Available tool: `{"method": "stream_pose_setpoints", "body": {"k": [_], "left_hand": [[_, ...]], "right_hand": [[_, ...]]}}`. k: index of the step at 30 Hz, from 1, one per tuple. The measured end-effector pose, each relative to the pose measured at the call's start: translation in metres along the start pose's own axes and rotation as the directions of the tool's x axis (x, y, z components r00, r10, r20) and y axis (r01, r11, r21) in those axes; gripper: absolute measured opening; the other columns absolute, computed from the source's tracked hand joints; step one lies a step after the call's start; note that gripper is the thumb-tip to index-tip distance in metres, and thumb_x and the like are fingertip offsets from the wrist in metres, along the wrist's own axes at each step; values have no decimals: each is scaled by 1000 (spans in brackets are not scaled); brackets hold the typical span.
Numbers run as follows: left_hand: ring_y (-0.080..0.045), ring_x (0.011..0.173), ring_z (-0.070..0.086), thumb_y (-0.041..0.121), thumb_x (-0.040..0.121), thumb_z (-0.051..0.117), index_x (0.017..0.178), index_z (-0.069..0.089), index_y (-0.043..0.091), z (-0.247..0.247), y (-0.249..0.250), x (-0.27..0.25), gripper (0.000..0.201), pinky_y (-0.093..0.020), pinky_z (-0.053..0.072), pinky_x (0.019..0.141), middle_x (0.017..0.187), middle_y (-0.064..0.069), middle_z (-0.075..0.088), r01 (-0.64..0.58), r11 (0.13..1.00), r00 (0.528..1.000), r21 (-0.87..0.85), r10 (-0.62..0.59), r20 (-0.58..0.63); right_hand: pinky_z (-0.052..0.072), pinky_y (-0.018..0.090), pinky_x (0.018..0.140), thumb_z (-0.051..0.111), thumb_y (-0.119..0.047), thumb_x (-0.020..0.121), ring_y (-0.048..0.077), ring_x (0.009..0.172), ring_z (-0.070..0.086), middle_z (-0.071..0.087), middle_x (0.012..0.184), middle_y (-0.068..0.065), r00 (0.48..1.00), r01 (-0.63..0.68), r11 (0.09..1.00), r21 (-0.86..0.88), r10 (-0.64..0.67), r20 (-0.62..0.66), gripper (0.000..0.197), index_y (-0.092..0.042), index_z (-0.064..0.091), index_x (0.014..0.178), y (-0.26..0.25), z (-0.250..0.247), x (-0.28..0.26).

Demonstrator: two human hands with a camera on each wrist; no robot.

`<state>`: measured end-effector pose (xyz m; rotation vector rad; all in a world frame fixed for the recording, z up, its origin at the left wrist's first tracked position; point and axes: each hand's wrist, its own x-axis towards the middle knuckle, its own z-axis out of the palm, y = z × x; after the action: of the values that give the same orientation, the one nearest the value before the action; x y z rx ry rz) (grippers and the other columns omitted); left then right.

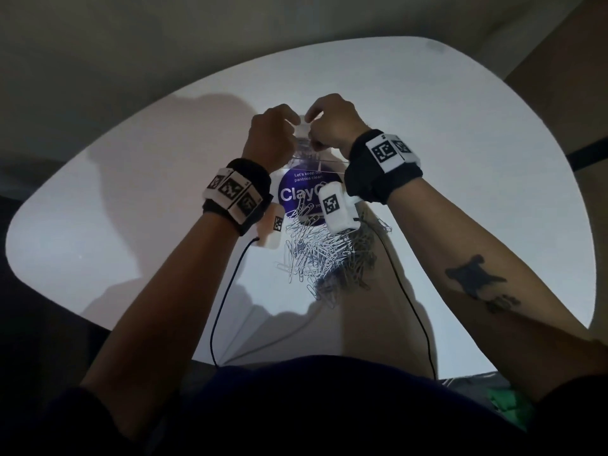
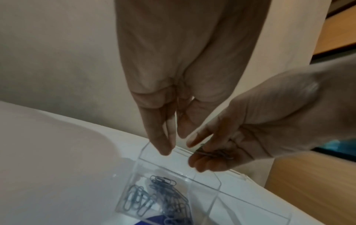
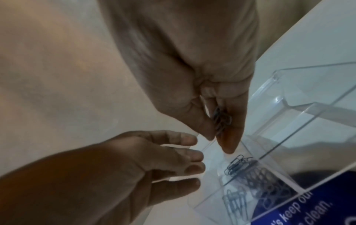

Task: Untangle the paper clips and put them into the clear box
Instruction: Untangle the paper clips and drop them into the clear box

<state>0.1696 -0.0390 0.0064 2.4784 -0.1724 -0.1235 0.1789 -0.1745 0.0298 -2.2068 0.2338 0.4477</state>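
A few paper clips (image 3: 221, 120) are being pinched in the right hand (image 1: 332, 123) grip above the clear box (image 2: 204, 188) rim; the left hand (image 1: 271, 136) grip is being held released, fingers extended beside it. The loose clip pile (image 1: 325, 255) is lying mid-tabletop (image 1: 131, 192), open surface either side.
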Motion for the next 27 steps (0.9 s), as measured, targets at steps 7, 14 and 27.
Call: {"method": "stream_pose_setpoints", "body": {"k": [7,14,27], "left_hand": [[-18,68,67,0,85,42,93,67,11,-1,-12,-50,29,-30,56,66,85,-6,72,49,992,996,-116,-57,-67],[-18,74,65,9,88,61,95,67,11,22,-19,-123,10,-30,53,71,84,-1,69,-65,996,937,-63,82,339],[-21,83,57,16,83,70,101,63,11,67,-9,-151,20,-35,45,69,104,-4,56,-242,970,905,24,216,365]], "right_hand": [[45,23,79,48,4,87,19,114,57,60,126,5,991,86,996,37,-89,100,37,-14,68,112,1,0,-5],[45,10,61,66,-4,85,-8,63,59,65,80,-10,981,192,980,43,-193,13,13,-15,69,91,51,-18,-65],[42,31,65,82,-32,68,7,79,46,45,84,-18,927,356,881,-313,-289,241,44,-26,56,104,146,29,-150]]}}
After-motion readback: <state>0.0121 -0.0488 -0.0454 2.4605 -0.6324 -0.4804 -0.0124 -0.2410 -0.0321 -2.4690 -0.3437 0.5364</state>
